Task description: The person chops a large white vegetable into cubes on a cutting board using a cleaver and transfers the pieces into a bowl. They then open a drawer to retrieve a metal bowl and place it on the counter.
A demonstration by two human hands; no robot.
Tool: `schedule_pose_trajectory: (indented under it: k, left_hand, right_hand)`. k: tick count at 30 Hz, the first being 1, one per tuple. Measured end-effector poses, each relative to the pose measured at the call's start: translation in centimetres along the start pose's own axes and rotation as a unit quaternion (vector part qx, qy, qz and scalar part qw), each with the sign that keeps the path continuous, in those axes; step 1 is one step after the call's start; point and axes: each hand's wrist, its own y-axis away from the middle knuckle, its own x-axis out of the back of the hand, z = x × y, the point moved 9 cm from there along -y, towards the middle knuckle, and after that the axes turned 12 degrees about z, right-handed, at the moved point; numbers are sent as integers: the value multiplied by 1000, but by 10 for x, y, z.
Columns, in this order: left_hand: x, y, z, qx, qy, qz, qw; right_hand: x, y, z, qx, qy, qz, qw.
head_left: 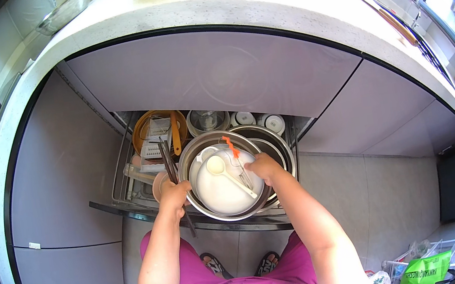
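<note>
Over an open drawer (124,192) I hold a stainless steel basin (185,156) between my two hands. My left hand (175,197) is closed on its left rim, with several dark chopsticks (169,164) pointing up and down past the fingers. At the right rim my right hand (264,167) is closed, the thumb over the inside edge. A white rounded dish (211,193) lies in the basin with a white long-handled spoon (217,165) on top. Beside the spoon are a wire whisk (246,181) and an orange strip (232,147). My fingertips under the rim are hidden.
The drawer also holds an orange-brown basket (139,132), a grater (151,149), a glass bowl (208,119), white cups (271,123) and larger metal pots (283,147). A counter (163,18) overhangs it. A green bag (429,270) lies at lower right.
</note>
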Motion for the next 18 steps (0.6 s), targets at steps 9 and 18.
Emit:
schedule_pose_trajectory:
  k: [9,18]
  left_hand:
    - [25,-17,3,-43,23,26,998]
    - [86,-12,36,-134,56,126,981]
  right_hand:
    - [47,4,-21,88,-67,64,992]
    - [110,-38,27,29,-160,164,973]
